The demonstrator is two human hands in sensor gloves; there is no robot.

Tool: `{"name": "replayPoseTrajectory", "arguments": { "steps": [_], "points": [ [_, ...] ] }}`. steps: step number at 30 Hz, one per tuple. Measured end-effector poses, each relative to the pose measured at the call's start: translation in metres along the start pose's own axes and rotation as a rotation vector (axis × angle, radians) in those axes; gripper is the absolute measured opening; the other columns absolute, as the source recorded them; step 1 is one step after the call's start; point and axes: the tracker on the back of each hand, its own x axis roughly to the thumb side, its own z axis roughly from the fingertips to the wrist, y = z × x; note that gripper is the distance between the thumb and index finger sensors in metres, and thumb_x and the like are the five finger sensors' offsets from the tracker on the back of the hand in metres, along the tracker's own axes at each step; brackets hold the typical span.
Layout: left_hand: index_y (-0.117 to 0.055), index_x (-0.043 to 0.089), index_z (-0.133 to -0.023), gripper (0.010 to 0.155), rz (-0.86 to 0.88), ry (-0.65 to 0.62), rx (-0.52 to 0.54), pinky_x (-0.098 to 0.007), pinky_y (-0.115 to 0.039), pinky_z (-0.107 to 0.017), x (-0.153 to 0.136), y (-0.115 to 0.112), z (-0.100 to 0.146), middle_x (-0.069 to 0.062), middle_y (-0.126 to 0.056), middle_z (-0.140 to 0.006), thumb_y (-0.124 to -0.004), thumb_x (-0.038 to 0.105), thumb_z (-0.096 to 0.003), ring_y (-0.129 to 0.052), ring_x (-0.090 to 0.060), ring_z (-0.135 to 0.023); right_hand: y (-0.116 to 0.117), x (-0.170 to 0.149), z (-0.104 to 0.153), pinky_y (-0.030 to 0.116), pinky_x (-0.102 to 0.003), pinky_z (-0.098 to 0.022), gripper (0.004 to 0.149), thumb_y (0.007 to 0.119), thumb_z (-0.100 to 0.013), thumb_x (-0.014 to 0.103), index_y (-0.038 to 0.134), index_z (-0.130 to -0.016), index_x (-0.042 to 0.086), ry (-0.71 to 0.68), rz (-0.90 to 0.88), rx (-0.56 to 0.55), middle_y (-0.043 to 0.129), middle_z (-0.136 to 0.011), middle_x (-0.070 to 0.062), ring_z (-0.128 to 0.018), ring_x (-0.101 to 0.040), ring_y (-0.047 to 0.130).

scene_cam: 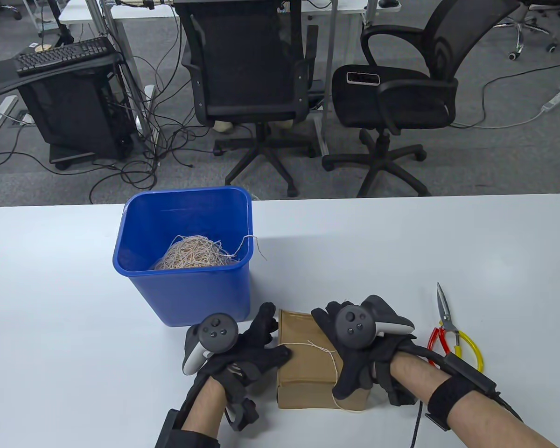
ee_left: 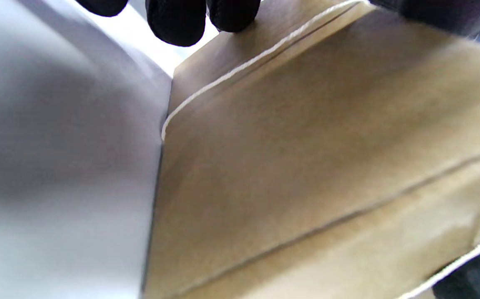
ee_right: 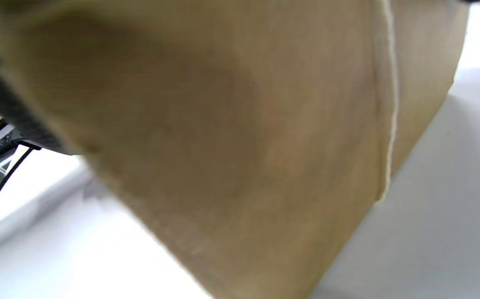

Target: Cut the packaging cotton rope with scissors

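Observation:
A brown cardboard box [scene_cam: 305,368] lies at the table's front edge, tied with thin white cotton rope [scene_cam: 308,344]. My left hand [scene_cam: 275,336] holds the box's left side, fingers over its top edge. My right hand [scene_cam: 336,359] holds the right side, draped over the top and the rope's loose end. The scissors [scene_cam: 449,326], with red and yellow handles, lie shut on the table to the right of my right hand, untouched. The left wrist view shows the box [ee_left: 306,166], the rope [ee_left: 240,68] and my fingertips [ee_left: 176,23]. The right wrist view shows the box [ee_right: 244,145] and the rope [ee_right: 391,104].
A blue bin [scene_cam: 186,289] stands just behind and left of the box, holding a tangle of cut rope [scene_cam: 193,254]. The white table [scene_cam: 401,242] stretches to the right and back. Office chairs stand beyond its far edge.

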Motion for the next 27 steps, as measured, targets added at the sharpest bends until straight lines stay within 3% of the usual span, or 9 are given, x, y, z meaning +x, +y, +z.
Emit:
{"name": "replayPoseTrajectory", "arguments": {
  "steps": [6,14,19,20,23,27],
  "points": [
    [-0.011,0.017,-0.113,0.090,0.186,-0.002,-0.006,-0.075,-0.046,-0.065,-0.011,0.005,0.001,-0.022,-0.040,-0.117,-0.065,0.062,-0.0558,-0.052,-0.058,-0.101,-0.004,-0.004,0.003,0.054,-0.090,-0.044,0.135,0.103,-0.025,0.062,0.012,-0.107,0.005,-0.026,-0.034,-0.086,0.018,-0.104,-0.044,-0.089,-0.068,0.021],
    [-0.022,0.005,-0.114,0.092,0.254,0.001,0.005,-0.076,-0.046,-0.065,-0.015,0.012,0.004,-0.032,-0.038,-0.113,-0.060,0.066,-0.0557,-0.052,-0.059,-0.100,-0.025,-0.017,0.030,0.054,-0.090,-0.043,0.135,0.102,-0.025,0.063,0.012,-0.107,0.005,-0.110,-0.306,-0.320,0.018,-0.104,-0.045,-0.089,-0.069,0.022],
    [-0.028,0.008,-0.115,0.082,0.473,-0.087,-0.050,-0.075,-0.047,-0.065,-0.013,0.005,-0.003,-0.029,-0.044,-0.113,-0.059,0.058,-0.0585,-0.055,-0.058,-0.100,-0.029,-0.019,0.042,0.054,-0.090,-0.043,0.134,0.102,-0.025,0.063,0.014,-0.107,0.005,-0.149,-0.398,-0.402,0.018,-0.104,-0.045,-0.089,-0.069,0.021],
    [-0.029,0.008,-0.115,0.079,0.564,-0.110,-0.066,-0.075,-0.046,-0.065,-0.011,0.002,-0.005,-0.029,-0.045,-0.112,-0.060,0.054,-0.0591,-0.055,-0.058,-0.100,-0.029,-0.019,0.042,0.054,-0.090,-0.043,0.134,0.102,-0.026,0.063,0.012,-0.107,0.005,-0.148,-0.404,-0.376,0.018,-0.104,-0.045,-0.089,-0.069,0.021],
    [-0.038,-0.001,-0.109,0.071,0.672,-0.086,-0.063,-0.074,-0.049,-0.064,-0.008,0.000,-0.007,-0.029,-0.059,-0.104,-0.060,0.045,-0.0597,-0.065,-0.055,-0.093,-0.029,-0.020,0.043,0.053,-0.089,-0.044,0.134,0.102,-0.026,0.063,0.013,-0.108,0.005,-0.153,-0.403,-0.375,0.017,-0.104,-0.044,-0.089,-0.069,0.021],
    [-0.062,-0.001,-0.095,0.055,0.551,-0.043,0.032,-0.067,-0.061,-0.060,-0.007,0.006,-0.008,-0.019,-0.085,-0.081,-0.059,0.040,-0.0588,-0.090,-0.044,-0.071,-0.027,-0.018,0.045,0.052,-0.090,-0.045,0.134,0.102,-0.026,0.063,0.012,-0.108,0.006,-0.171,-0.391,-0.342,0.015,-0.104,-0.044,-0.089,-0.069,0.020]
  ]
}}
